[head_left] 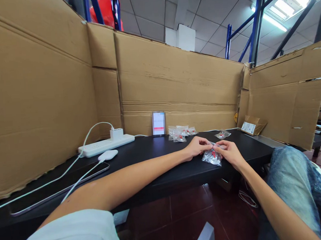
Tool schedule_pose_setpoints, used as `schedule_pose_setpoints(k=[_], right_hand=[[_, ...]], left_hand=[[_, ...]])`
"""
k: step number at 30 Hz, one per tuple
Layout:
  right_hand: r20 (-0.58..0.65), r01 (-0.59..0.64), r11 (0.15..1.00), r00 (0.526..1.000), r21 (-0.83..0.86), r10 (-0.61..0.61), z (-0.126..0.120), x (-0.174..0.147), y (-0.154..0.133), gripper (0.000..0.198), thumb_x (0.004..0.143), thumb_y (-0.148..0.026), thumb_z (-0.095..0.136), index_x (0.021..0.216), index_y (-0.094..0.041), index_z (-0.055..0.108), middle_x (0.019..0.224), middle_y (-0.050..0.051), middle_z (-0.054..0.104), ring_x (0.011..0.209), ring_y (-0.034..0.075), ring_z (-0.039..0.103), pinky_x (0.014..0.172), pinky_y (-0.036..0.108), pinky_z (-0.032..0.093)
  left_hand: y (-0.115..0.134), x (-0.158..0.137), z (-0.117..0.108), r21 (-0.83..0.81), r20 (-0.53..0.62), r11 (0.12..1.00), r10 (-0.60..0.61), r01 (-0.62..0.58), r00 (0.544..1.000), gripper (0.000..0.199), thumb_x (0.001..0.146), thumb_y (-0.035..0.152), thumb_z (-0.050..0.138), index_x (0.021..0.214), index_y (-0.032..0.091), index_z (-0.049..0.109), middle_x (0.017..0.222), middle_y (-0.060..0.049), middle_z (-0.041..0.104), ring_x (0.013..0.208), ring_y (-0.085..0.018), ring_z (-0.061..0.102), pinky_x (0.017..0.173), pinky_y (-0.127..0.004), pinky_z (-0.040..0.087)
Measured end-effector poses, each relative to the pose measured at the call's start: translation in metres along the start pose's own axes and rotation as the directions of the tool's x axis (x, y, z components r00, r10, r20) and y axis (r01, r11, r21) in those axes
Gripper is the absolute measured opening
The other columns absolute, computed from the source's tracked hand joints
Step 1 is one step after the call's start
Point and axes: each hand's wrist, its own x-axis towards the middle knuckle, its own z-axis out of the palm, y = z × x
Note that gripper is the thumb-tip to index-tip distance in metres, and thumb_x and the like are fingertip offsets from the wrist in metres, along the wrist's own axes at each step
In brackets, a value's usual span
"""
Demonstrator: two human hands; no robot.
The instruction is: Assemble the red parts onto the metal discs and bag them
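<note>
Near the front edge of the black table, a small clear plastic bag (212,158) with something red and shiny inside hangs between my two hands. My left hand (197,147) pinches its top edge from the left. From the right, my right hand (230,152) pinches the same top edge, fingertips close to those of the left. The exact contents of the bag are too small to make out. Behind my left hand lies a pile of similar clear bags (179,132) with red bits in them. One more such bag (222,134) rests apart, beyond my right hand.
A lit phone (159,123) leans against the cardboard wall (179,79). On the left are a white power strip (107,145), a white charger puck (108,155) with cable and a dark tablet (58,187). A labelled brown package (252,126) stands at the right back.
</note>
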Motion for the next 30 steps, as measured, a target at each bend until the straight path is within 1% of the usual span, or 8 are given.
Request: schedule_pose_setpoints(k=[5,10,13,20,25,27,28,30], right_hand=[[0.039,-0.006,1.0,0.999,0.021,0.006,0.0,-0.001,0.001,0.04,0.06,-0.051,0.076,0.069,-0.013,0.069,0.052,0.002,0.062,0.042,0.011,0.047,0.043,0.023,0.037],[-0.042,-0.009,0.996,0.999,0.088,0.012,-0.001,0.001,0.006,0.036,0.06,-0.046,0.079,0.075,-0.014,0.071,0.061,0.005,0.069,0.052,0.016,0.059,0.051,0.025,0.043],[-0.074,-0.032,0.987,0.996,0.156,0.044,-0.002,0.002,0.008,0.037,0.058,-0.045,0.081,0.076,-0.014,0.071,0.067,0.008,0.071,0.06,0.019,0.064,0.057,0.028,0.047],[-0.134,-0.042,0.99,0.989,0.134,0.06,-0.001,0.007,0.009,0.034,0.058,-0.042,0.079,0.074,-0.013,0.069,0.062,0.007,0.069,0.049,0.013,0.053,0.049,0.025,0.039],[-0.214,-0.077,0.996,0.973,0.036,0.083,-0.001,0.01,0.014,0.027,0.061,-0.038,0.074,0.072,-0.014,0.068,0.064,0.008,0.071,0.048,0.014,0.054,0.049,0.025,0.04],[-0.256,-0.094,0.995,0.963,-0.017,0.087,-0.002,0.01,0.015,0.023,0.064,-0.036,0.069,0.072,-0.015,0.067,0.066,0.008,0.072,0.049,0.014,0.056,0.051,0.025,0.041],[-0.269,-0.103,0.993,0.959,-0.053,0.085,-0.003,0.009,0.015,0.02,0.065,-0.034,0.066,0.073,-0.015,0.066,0.067,0.008,0.072,0.05,0.014,0.056,0.052,0.025,0.042],[-0.272,-0.122,0.979,0.96,-0.164,0.074,-0.003,0.007,0.012,0.015,0.068,-0.03,0.061,0.072,-0.017,0.065,0.066,0.005,0.072,0.052,0.014,0.059,0.054,0.024,0.043]], left_hand=[[0.0,0.0,-0.002,0.011,0.043,1.0,-0.025,0.025,0.999,0.04,0.062,0.05,0.077,0.075,0.012,0.073,0.059,-0.001,0.058,0.053,-0.008,0.044,0.051,-0.023,0.03],[-0.002,0.002,0.001,-0.031,-0.038,0.999,-0.032,0.031,0.999,0.035,0.062,0.045,0.078,0.071,0.012,0.072,0.057,0.0,0.057,0.052,-0.009,0.042,0.051,-0.023,0.03],[-0.006,0.005,0.001,-0.036,-0.072,0.999,-0.022,0.019,0.997,0.031,0.065,0.043,0.076,0.069,0.012,0.07,0.06,-0.002,0.06,0.052,-0.008,0.042,0.05,-0.023,0.029],[-0.015,0.009,0.0,0.112,-0.227,0.993,0.006,0.02,0.974,0.027,0.071,0.039,0.07,0.069,0.013,0.071,0.058,-0.002,0.06,0.049,-0.008,0.041,0.048,-0.022,0.029],[-0.018,0.01,0.0,0.098,-0.272,0.993,-0.04,0.069,0.962,0.024,0.073,0.036,0.07,0.071,0.012,0.07,0.057,-0.001,0.058,0.045,-0.007,0.041,0.045,-0.02,0.03],[-0.022,0.012,-0.006,0.082,-0.334,0.991,-0.075,0.108,0.939,0.022,0.073,0.034,0.071,0.072,0.012,0.069,0.057,-0.001,0.058,0.045,-0.007,0.042,0.045,-0.02,0.032],[-0.024,0.013,-0.012,0.088,-0.391,0.987,-0.09,0.135,0.916,0.021,0.073,0.033,0.071,0.072,0.012,0.069,0.056,0.0,0.058,0.045,-0.007,0.043,0.045,-0.02,0.033],[-0.029,0.017,-0.027,0.136,-0.523,0.97,-0.102,0.201,0.846,0.017,0.074,0.029,0.071,0.069,0.012,0.068,0.054,0.0,0.057,0.048,-0.009,0.048,0.049,-0.021,0.037]])
